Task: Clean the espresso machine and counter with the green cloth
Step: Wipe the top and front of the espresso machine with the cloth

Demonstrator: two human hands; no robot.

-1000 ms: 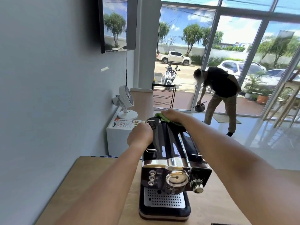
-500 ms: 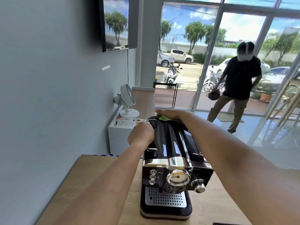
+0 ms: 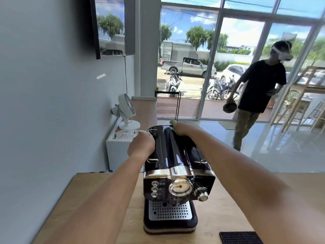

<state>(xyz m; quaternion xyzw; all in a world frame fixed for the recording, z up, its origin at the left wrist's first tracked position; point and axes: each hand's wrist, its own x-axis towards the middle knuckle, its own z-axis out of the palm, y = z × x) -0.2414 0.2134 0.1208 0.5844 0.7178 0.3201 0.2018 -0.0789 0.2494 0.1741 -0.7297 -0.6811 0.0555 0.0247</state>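
A black and chrome espresso machine (image 3: 177, 175) stands on the wooden counter (image 3: 91, 205), its gauge and knob facing me. My left hand (image 3: 141, 144) is closed around the wire rail at the machine's top left edge. My right hand (image 3: 182, 128) lies over the far back of the machine's top, pressing the green cloth (image 3: 172, 122). Only a small green edge of the cloth shows past my fingers; the rest is hidden under the hand.
A black rubber mat (image 3: 241, 237) lies at the counter's front right. Behind the counter stand a white cabinet (image 3: 116, 152) with a small white fan (image 3: 126, 111) and a black wire rack (image 3: 168, 104). A person (image 3: 258, 95) walks on the floor at right. Grey wall at left.
My right hand has slid the cloth a little farther back along the machine's top. My left hand keeps its grip. The person at the right has straightened up and walked closer.
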